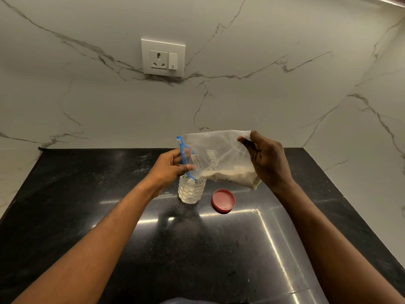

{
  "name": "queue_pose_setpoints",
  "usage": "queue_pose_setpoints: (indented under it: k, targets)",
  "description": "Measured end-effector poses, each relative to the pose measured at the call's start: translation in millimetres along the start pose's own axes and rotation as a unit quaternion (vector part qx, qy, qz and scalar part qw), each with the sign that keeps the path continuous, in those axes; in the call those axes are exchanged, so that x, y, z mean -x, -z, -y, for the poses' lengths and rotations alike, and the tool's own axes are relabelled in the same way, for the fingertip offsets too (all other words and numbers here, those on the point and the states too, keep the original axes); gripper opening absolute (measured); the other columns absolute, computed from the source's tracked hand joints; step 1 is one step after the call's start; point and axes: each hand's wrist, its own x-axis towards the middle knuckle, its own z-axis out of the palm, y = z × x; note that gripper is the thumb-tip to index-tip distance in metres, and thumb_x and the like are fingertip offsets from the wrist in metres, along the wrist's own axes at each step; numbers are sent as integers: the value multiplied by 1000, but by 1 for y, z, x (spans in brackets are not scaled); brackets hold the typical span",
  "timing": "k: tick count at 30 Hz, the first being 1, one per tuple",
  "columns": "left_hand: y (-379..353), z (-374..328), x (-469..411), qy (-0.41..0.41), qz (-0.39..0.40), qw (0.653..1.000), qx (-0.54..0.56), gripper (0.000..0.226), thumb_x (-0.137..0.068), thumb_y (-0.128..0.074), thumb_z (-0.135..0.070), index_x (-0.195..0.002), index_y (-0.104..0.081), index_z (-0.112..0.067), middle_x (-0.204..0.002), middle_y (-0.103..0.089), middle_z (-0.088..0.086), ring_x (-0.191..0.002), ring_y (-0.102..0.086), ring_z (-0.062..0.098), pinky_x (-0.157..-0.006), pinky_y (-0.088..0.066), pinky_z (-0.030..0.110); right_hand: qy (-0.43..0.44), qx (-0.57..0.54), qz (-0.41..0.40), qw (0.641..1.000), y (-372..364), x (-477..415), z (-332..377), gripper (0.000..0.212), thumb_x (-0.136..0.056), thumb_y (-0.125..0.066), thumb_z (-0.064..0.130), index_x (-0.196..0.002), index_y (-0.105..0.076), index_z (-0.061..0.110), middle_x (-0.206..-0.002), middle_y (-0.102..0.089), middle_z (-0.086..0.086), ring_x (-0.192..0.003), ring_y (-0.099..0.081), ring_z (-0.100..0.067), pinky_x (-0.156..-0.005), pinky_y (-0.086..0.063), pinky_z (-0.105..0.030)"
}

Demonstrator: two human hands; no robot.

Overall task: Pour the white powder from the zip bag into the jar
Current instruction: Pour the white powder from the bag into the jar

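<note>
- Plastic zip bag over jar: left hand pinches its mouth, right hand its corner.
- Mouth perhaps off-rim; white powder could spill beside jar.

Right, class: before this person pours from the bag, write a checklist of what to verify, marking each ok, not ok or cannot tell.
1. Lid off jar: ok, lying beside it.
2. Jar upright on counter: ok.
3. Zip bag's blue corner at jar mouth: ok.
4. Left grip pinches zip edge, right grip holds far corner: ok.
5. Zip opened wide enough: cannot tell.
</note>
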Motion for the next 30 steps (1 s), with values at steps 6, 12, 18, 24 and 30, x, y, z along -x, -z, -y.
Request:
queue_pose_setpoints:
  k: [6, 12, 18, 24, 30]
  targets:
    - [0, 1, 0, -3, -7, 1000, 16, 43, -94, -70, 2, -127, -68, -24, -112, -80, -9, -103, -77, 8, -80, -63, 22, 7, -16, -11, 1000, 3, -3, 3, 22, -103, -58, 31, -85, -59, 17, -64, -43, 23, -53, -52, 7, -54, -38, -4]
    - [0, 8, 0, -7, -62, 998, 21, 36, -91, -75, 0, -124, -73, -14, -108, -82, -1, -102, -78, 11, -86, -64, 26, 14, -32, 5, 999, -1, -6, 5, 30, -104, -55, 34, -86, -60, 12, -64, -51, 13, -52, -52, -4, -51, -44, -14]
    - [-1, 13, 4, 0, -73, 997, 29, 26, -91, -76, -2, -113, -75, -15, -101, -83, -3, -98, -79, 11, -78, -64, 22, 14, -25, 13, 1000, 1, -5, 5, 31, -104, -56, 34, -87, -63, 8, -67, -59, 3, -55, -60, -15, -51, -54, -32]
    - [-3, 11, 3, -6, -89, 996, 23, 24, -93, -74, -2, -111, -76, -17, -101, -83, -2, -96, -78, 9, -81, -63, 23, 16, -28, 17, 999, -2, -4, 11, 32, -103, -57, 31, -88, -65, 4, -70, -62, 2, -57, -61, -16, -51, -55, -32]
    - [-2, 14, 2, -5, -103, 995, 15, 23, -93, -75, -6, -112, -76, -18, -103, -82, -4, -96, -78, 5, -78, -62, 19, 0, -34, 10, 999, -3, -5, 9, 27, -103, -62, 24, -83, -61, 7, -66, -53, 7, -51, -50, -6, -50, -44, -21]
